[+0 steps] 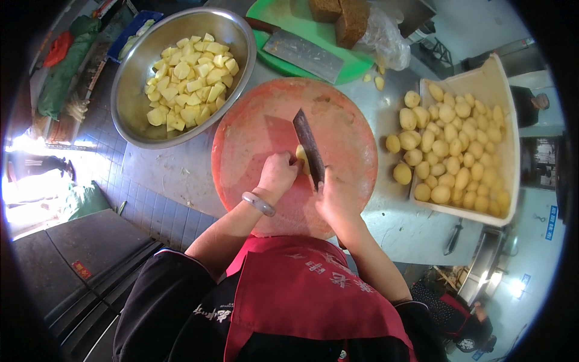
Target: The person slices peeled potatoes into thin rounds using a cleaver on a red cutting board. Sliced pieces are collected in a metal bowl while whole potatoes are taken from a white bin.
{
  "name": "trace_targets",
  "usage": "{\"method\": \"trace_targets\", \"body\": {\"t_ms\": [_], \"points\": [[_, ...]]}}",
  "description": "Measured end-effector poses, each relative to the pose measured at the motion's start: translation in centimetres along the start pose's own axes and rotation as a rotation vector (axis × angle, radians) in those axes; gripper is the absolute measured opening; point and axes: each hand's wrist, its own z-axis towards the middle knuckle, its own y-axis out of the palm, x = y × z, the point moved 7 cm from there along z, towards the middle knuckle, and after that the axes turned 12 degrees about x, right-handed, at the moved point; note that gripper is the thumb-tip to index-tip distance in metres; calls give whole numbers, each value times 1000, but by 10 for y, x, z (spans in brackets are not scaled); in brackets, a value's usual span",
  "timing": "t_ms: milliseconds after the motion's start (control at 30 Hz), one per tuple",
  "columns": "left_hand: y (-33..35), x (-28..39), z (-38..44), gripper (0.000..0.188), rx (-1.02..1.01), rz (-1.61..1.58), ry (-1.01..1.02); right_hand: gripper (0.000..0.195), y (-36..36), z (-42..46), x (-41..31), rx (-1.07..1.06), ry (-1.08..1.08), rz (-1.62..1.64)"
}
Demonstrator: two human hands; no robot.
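My left hand [279, 171] holds a piece of peeled potato [301, 158] on a round reddish chopping board [253, 117]. A bracelet circles that wrist. In my right hand [332, 194] is the handle of a cleaver [308, 140], its blade right alongside the potato. Whether the edge has entered the potato is hard to tell. To the upper left, a wide stainless steel bowl [131, 104] contains many cut potato chunks [190, 86]. On the right, whole peeled potatoes [452, 135] fill a white plastic bin [506, 181] lying on its side, and several have spilled out.
Beyond the board, a second cleaver [303, 52] rests on a green cutting board [289, 13] near brown blocks [350, 22] and a clear plastic bag [386, 38]. A black-handled tool [453, 237] lies on the metal table [407, 235] at right. Other people stand farther off.
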Motion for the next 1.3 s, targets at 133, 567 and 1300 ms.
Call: {"method": "trace_targets", "body": {"t_ms": [133, 567, 1300], "points": [[3, -3, 3, 27, -22, -5, -21, 43, 8, -1, -3, 67, -14, -52], [7, 46, 12, 43, -143, 456, 930, 30, -61, -15, 15, 260, 49, 222], [-28, 12, -38, 25, 242, 164, 562, 21, -2, -20, -8, 32, -123, -89]]}}
